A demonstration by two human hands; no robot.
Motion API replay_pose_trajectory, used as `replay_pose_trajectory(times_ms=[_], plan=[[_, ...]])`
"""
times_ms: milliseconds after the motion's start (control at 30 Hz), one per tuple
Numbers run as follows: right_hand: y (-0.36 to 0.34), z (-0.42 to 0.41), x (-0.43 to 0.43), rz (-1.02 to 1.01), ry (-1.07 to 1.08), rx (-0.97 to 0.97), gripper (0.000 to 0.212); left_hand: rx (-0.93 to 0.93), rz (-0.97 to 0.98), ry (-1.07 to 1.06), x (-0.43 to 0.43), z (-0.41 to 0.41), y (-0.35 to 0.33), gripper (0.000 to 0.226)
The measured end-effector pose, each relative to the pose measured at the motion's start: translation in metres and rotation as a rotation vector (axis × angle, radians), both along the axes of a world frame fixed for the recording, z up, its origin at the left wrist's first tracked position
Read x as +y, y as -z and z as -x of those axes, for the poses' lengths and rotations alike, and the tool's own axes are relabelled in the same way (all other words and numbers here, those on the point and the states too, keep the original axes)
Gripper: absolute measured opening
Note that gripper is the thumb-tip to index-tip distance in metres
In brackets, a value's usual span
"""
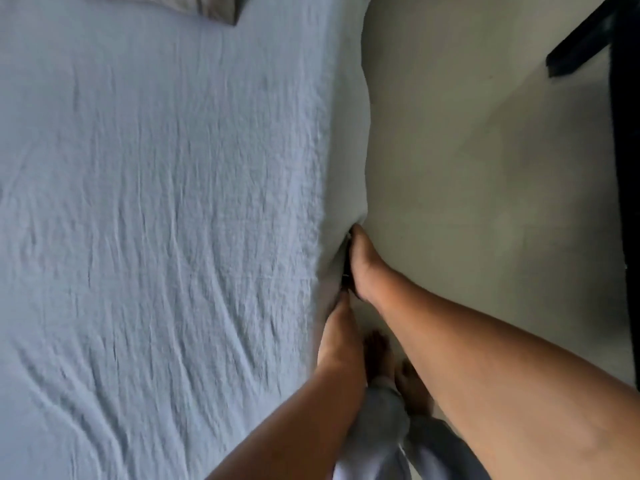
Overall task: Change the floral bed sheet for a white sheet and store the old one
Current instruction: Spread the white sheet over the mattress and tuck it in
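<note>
Head view: white sheet (156, 220) spread over the bed, hands at its right edge.
The sheet is pale, finely creased, without readable print. Left hand (337, 336) and right hand (362, 265) press against the draped side (finger grip hidden, cannot tell); a pillow corner (211, 6) lies at top.

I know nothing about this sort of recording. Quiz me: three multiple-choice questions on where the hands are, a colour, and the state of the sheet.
1. Where are both hands?
A. At the bed's side edge
B. On the pillow
C. On the floor

2. What colour is the sheet on the bed?
A. Floral
B. White
C. Black

3. How does the sheet lie?
A. Rolled up
B. Folded in a pile
C. Spread out, wrinkled

Key: A, the left hand and right hand press at the mattress side; B, the sheet is plain white; C, creases run across it.
</note>
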State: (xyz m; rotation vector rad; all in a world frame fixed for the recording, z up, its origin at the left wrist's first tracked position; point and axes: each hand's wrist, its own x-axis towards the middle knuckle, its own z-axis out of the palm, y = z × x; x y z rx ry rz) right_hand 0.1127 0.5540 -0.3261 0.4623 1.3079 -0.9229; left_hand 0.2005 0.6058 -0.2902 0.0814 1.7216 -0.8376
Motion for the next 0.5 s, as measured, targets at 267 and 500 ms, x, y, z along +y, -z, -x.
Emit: replay_pose_trajectory(times_ms=[267,500], plan=[[0.014,0.091,-0.114,-0.062,-0.144,0.218,0.069,0.104,-0.319,-0.118,-0.111,0.090,0.021,0.088],[0.030,0.176,-0.186,-0.121,-0.474,0.366,0.059,0.115,-0.400,-0.020,-0.206,0.154,-0.013,0.076]])
